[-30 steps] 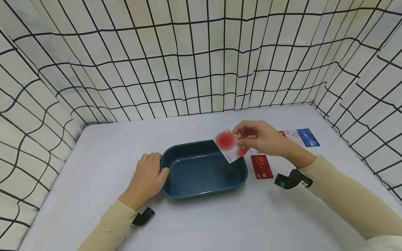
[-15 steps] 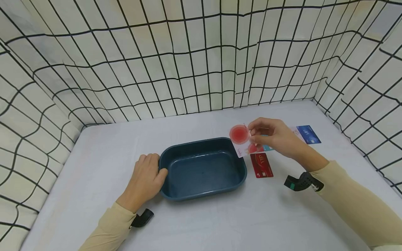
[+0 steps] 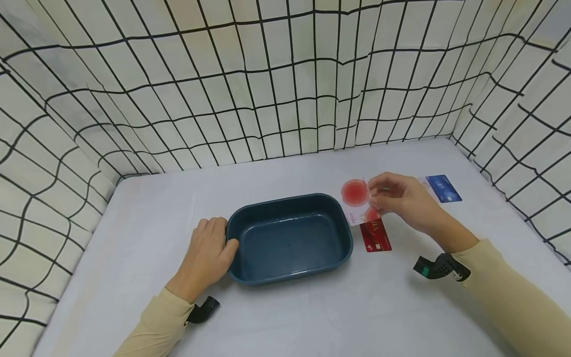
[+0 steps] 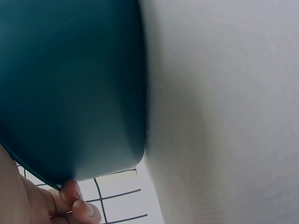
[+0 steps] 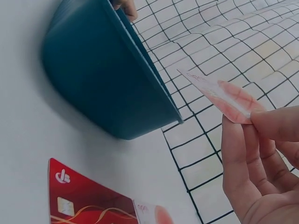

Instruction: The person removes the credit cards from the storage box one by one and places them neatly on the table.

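My left hand (image 3: 207,258) grips the left rim of a dark blue plastic tray (image 3: 290,271), its thumb over the edge. In the left wrist view, fingertips (image 4: 83,210) show at the rim beside the tray's outer wall (image 4: 79,93). My right hand (image 3: 401,201) pinches a white card with red-pink circles (image 3: 355,193) between thumb and fingers, just right of the tray and raised above the table. The right wrist view shows this card (image 5: 224,100) tilted. A red VIP card (image 3: 376,238) lies below it, its top part covered from the head view.
A blue card (image 3: 444,188) lies farther right, beside a pale pink card (image 3: 427,187) partly behind my right hand. Another pink-and-white card (image 5: 152,212) touches the red card. Black-grid netting (image 3: 285,84) over pale cloth walls the white table's (image 3: 285,322) back and sides.
My right hand has moved right with the pinched card, from over the tray's right end to beside it, above the red card. The left hand stays on the rim.
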`<state>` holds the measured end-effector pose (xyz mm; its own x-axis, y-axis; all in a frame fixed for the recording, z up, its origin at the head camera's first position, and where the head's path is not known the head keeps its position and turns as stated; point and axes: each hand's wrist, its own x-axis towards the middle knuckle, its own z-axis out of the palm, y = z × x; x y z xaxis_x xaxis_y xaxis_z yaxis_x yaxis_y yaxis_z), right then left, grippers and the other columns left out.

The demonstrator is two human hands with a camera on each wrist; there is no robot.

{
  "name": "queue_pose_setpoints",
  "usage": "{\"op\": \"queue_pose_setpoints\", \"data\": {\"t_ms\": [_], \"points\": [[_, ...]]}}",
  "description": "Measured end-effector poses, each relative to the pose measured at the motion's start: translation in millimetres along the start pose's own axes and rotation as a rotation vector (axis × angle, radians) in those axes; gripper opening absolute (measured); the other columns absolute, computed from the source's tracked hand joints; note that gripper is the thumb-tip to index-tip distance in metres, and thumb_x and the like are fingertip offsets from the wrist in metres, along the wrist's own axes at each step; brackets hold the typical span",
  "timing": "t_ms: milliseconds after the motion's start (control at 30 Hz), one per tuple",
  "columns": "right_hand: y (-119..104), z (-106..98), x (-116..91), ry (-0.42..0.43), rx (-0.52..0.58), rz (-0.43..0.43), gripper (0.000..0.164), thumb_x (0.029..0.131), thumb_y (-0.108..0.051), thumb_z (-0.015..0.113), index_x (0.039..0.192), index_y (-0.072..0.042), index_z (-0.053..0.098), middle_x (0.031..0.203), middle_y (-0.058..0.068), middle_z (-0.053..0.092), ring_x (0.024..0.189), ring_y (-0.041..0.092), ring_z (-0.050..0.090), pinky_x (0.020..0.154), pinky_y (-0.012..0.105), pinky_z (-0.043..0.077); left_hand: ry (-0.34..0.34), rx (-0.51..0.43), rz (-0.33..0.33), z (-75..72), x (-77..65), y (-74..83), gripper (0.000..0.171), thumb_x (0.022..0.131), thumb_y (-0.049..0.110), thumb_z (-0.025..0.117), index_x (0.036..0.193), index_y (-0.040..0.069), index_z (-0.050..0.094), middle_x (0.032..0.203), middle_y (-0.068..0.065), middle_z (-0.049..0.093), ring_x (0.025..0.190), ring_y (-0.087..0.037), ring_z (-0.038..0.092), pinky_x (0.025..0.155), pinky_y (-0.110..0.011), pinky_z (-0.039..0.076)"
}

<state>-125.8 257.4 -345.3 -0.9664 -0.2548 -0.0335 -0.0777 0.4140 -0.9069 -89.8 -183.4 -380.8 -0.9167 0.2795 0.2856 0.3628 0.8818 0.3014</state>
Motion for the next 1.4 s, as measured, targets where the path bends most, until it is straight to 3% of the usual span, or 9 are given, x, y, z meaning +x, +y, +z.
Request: {"op": "queue_pose_setpoints", "data": {"t_ms": [367,667,1067,1400], "points": [[22.7,-7.2,-5.2,-0.009,0.072,-0.046,0.029,0.101,-0.019,0.064,0.128,-0.010,0.061,0.111,0.000,0.059,0.104,0.014,0.064,0.081,0.028,0.062,0.003,-0.004,-0.001,0.0,0.1,-0.3,0.012,0.090,0.014,0.049,0.093,0.004,0.055,0.078,-0.005,0.047,0.077,-0.022,0.034,0.073,-0.034,0.024],[30.4,-11.4,-10.0,-0.057,0.135,0.039,0.027,0.099,-0.017,0.066,0.123,-0.010,0.058,0.109,-0.001,0.057,0.100,0.013,0.064,0.079,0.030,0.062,-0.002,-0.007,-0.007,-0.3,0.5,1.5,0.013,0.089,0.013,0.049,0.092,0.003,0.055,0.077,-0.006,0.047,0.077,-0.022,0.034,0.073,-0.034,0.025],[42.5,-21.4,-12.0,-0.108,0.210,0.057,0.025,0.100,-0.009,0.062,0.124,-0.007,0.054,0.107,0.000,0.056,0.096,0.014,0.065,0.079,0.029,0.062,0.001,-0.013,0.012,-0.4,4.3,1.8,0.011,0.090,0.013,0.048,0.090,0.003,0.053,0.076,-0.006,0.045,0.077,-0.022,0.033,0.073,-0.034,0.024],[49.5,-34.9,-10.3,-0.144,0.225,0.162,0.024,0.100,-0.003,0.059,0.123,-0.006,0.052,0.103,-0.006,0.060,0.096,0.015,0.064,0.081,0.030,0.062,-0.006,-0.009,-0.001,-1.4,2.4,3.7,0.009,0.089,0.012,0.049,0.090,0.004,0.053,0.077,-0.005,0.046,0.078,-0.022,0.034,0.072,-0.034,0.024]]}}
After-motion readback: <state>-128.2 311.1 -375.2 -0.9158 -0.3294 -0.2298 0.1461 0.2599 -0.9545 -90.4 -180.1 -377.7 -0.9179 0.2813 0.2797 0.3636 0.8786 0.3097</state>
